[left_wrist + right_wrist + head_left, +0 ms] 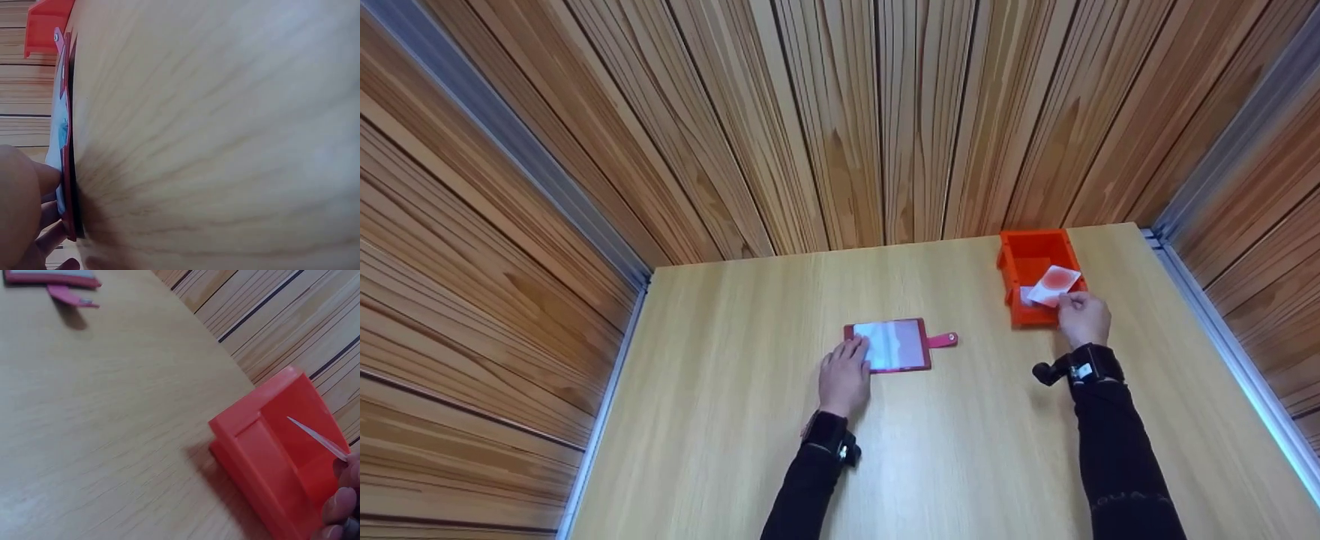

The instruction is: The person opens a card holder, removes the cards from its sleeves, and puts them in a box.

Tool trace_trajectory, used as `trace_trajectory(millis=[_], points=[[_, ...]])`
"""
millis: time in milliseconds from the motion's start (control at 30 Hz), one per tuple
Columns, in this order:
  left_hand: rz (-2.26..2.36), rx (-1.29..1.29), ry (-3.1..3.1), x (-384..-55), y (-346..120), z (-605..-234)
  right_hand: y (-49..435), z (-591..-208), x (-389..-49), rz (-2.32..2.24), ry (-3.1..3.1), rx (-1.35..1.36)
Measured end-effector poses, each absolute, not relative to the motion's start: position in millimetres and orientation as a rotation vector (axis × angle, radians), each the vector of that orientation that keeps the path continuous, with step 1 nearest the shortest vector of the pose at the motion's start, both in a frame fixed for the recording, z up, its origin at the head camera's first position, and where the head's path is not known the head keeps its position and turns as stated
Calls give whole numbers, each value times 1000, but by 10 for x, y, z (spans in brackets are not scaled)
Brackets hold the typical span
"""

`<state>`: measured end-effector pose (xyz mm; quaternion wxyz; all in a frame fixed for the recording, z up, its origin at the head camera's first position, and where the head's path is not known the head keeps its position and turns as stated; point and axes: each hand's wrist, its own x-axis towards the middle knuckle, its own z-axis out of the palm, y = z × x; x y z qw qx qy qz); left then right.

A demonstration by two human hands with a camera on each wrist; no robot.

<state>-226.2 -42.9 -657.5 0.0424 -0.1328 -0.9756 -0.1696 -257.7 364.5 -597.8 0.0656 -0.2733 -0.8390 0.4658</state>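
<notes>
A card holder (891, 346) with a red-pink cover lies spread flat on the table, clear sleeves facing up and its snap strap (943, 340) pointing right. My left hand (844, 376) rests on its left end, fingers laid over the edge; the left wrist view shows the thumb (48, 178) against the sleeves. Over the front of an orange bin (1037, 253), my right hand (1084, 319) pinches a white card (1054, 285) with a reddish round patch. Seen from the right wrist, that card (318, 437) is tilted and nearly edge-on. Another pale card (1026, 295) shows inside the bin.
The light wooden table (720, 420) meets wood-plank walls (840, 135) at the back and sides. Metal rails (1234, 334) run along its side edges. The bin stands at the back right, close to the rear wall.
</notes>
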Motion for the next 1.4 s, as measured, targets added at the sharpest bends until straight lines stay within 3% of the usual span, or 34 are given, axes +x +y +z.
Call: trace_trajectory(millis=[967,1400], points=[[-537,-403,-2988,-2283,-461,-6563,3431,-6087,-2596,1297,-2632,-1142],[-531,-413,-2958,-2269,-462,-6572,3442,-6059,-2634,1233,-2693,-1078]])
